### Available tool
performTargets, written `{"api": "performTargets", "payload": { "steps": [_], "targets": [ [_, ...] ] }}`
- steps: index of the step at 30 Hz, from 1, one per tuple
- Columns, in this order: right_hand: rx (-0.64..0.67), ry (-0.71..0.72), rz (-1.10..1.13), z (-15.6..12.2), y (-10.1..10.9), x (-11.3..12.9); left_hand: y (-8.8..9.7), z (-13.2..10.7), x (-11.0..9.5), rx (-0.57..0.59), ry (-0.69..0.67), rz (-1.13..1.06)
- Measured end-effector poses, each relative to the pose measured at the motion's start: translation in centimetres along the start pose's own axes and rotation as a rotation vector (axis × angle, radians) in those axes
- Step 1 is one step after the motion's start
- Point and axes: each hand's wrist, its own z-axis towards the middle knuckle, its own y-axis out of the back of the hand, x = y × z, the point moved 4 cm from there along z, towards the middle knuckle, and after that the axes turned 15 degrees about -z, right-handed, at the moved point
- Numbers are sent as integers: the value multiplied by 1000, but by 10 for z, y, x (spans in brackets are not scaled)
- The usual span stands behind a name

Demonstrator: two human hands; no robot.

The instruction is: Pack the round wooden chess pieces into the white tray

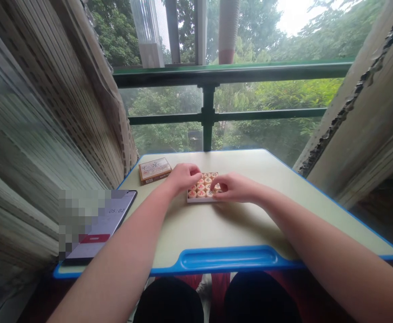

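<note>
The left hand (183, 176) curls over a tray (199, 200) of round xiangqi pieces (203, 186), and the right hand (236, 187) reaches in from its right, fingers together; any pinch cannot be told. A printed box (155, 170) lies just beyond the left hand, a phone (98, 226) left of that forearm.

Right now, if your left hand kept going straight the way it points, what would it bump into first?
The left hand would meet the round wooden xiangqi pieces first. Its fingertips are right at them and may already be touching, but depth is hard to tell from this view.
</note>
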Motion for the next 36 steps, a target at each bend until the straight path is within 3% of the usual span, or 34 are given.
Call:
{"api": "performTargets", "payload": {
  "steps": [6, 10, 13, 21, 30, 36],
  "targets": [
    [-11, 1, -22, 0, 1, 2, 1, -1, -2, -4, 13, -51],
    [0, 11, -21, 0, -1, 2, -6, -3, -4, 140, 39, -130],
    [-10, 15, -19, 0, 0, 1, -8, -5, -8, 255, 22, -44],
    [-46, 38, -81, -1, 3, 3, -9, -5, -6, 312, 58, 31],
    [-40, 38, -88, -2, 3, 3, -9, -6, -10, 308, 50, 43],
    [-155, 19, -79, -1, 6, 0, -7, 0, 1, 144, 54, 98]
  ]
}}
